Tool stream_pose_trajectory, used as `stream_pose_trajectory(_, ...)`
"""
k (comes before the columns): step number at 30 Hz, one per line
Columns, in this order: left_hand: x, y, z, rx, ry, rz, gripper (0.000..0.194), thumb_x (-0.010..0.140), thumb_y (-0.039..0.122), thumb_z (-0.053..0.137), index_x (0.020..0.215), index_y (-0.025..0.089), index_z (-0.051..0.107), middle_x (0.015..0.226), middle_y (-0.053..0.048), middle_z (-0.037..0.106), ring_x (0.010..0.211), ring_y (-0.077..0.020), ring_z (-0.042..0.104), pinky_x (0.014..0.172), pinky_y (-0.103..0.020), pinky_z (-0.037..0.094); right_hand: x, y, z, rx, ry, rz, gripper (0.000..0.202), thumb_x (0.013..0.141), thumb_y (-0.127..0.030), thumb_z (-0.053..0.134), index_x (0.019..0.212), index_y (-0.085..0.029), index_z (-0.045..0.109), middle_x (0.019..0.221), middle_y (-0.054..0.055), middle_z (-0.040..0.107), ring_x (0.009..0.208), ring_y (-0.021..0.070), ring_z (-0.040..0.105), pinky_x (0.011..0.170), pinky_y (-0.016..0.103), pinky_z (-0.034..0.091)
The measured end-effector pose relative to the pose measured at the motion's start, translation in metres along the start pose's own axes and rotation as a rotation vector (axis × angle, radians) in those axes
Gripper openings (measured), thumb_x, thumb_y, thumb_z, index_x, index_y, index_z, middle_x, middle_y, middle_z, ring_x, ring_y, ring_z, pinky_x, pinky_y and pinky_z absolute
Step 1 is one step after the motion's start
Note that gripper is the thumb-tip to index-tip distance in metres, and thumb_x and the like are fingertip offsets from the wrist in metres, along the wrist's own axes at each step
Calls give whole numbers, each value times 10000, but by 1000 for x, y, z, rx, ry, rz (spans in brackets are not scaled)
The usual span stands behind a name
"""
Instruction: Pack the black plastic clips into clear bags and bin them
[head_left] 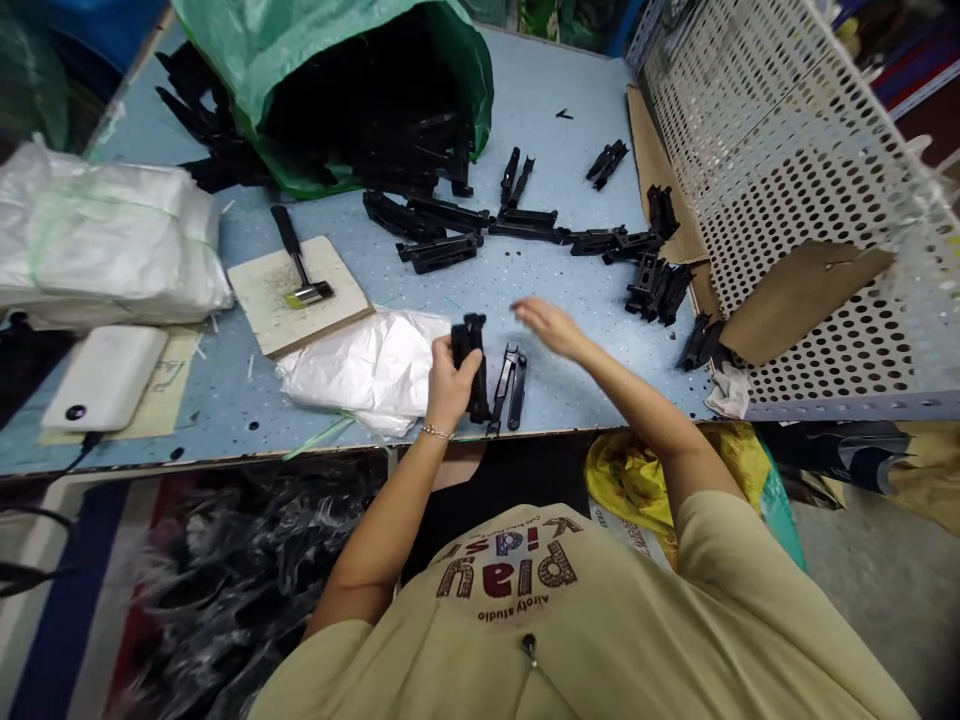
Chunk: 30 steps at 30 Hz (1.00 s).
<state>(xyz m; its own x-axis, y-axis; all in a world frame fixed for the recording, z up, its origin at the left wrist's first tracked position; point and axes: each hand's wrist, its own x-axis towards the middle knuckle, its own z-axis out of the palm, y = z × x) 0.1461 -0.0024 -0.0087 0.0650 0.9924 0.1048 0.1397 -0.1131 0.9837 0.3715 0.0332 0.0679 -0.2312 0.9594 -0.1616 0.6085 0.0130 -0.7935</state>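
My left hand (450,382) is closed around a small upright bunch of long black plastic parts (476,385) near the table's front edge. Just right of it, more slim black parts (512,388) lie on the blue tabletop, one with a forked upper end. My right hand (551,325) is above the table beyond them, slightly blurred, fingers stretched out to the left and holding nothing I can see. A flat white plastic bag (375,365) lies beside my left hand, partly under a board.
A hammer (304,280) rests on a wooden board (262,300). A green sack (262,60) spills black parts at the back; several clusters (525,225) lie across the table. Wrapped white bundles (112,230) and a white power bank (105,380) are left. A perforated panel (810,150) bounds the right.
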Motion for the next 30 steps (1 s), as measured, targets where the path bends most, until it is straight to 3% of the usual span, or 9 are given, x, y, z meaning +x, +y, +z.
stream_pose_trajectory(3,-2,-23,15,171,-67,-97,289,943,419,644,1124,194,658,1164,-120,647,1202,-308,629,1154,-542,490,60,26,-59,-178,263,174,453,1059,-165,325,1437,-119,569,1435,225,591,1373,334,527,1195,576,364)
stream_pose_trajectory(7,-22,-26,32,309,-111,-41,503,981,440,591,1403,168,615,1532,-221,481,1494,-391,419,1268,-629,336,95,65,-100,-500,463,442,447,976,-130,483,1411,-128,585,1531,231,505,1324,361,553,1094,509,464)
stream_pose_trajectory(9,-25,-19,30,274,-118,-32,560,989,505,590,1452,190,591,1563,-214,470,1522,-389,398,1277,-636,321,86,76,-95,-448,522,280,328,999,-160,484,1297,-134,618,1418,217,576,1239,310,580,1071,469,479)
stream_pose_trajectory(12,-11,-1,22,46,-86,-86,623,957,617,631,1435,218,601,1524,-183,532,1470,-339,501,1274,-568,372,46,76,-59,-279,594,-124,234,1062,-301,459,1194,-170,602,1244,193,639,1153,256,581,1040,425,502)
stream_pose_trajectory(16,17,34,22,-554,-217,-392,702,902,779,599,1292,198,648,1310,-171,701,1210,-299,704,1052,-469,586,-32,51,14,-200,455,-366,267,1060,-467,520,1159,-239,617,1265,146,653,1171,265,627,910,411,595)
stream_pose_trajectory(19,18,59,26,-721,-334,-529,640,842,756,688,1080,162,678,999,-124,761,921,-256,762,796,-370,643,-73,33,43,-140,341,-622,339,1048,-548,547,1218,-266,626,1273,123,612,987,238,679,822,421,629)
stream_pose_trajectory(21,6,74,25,-684,-317,-485,534,825,646,776,1043,172,659,920,-71,747,794,-202,742,688,-308,622,-79,27,41,-160,419,-656,425,1074,-589,463,1327,-267,575,1263,127,580,844,204,653,743,405,620)
stream_pose_trajectory(24,-17,91,18,-611,-351,-410,511,856,581,786,1171,212,623,960,-34,742,729,-157,716,637,-276,602,-65,25,18,-367,511,-594,567,1063,-701,346,1304,-239,570,1155,130,609,870,237,621,737,410,583)
stream_pose_trajectory(30,-39,102,5,-535,-469,-425,554,941,643,670,1285,217,587,950,-49,727,643,-144,682,542,-261,559,-30,12,-11,-602,209,-740,625,1049,-749,296,878,-237,611,798,68,583,702,212,500,617,362,422)
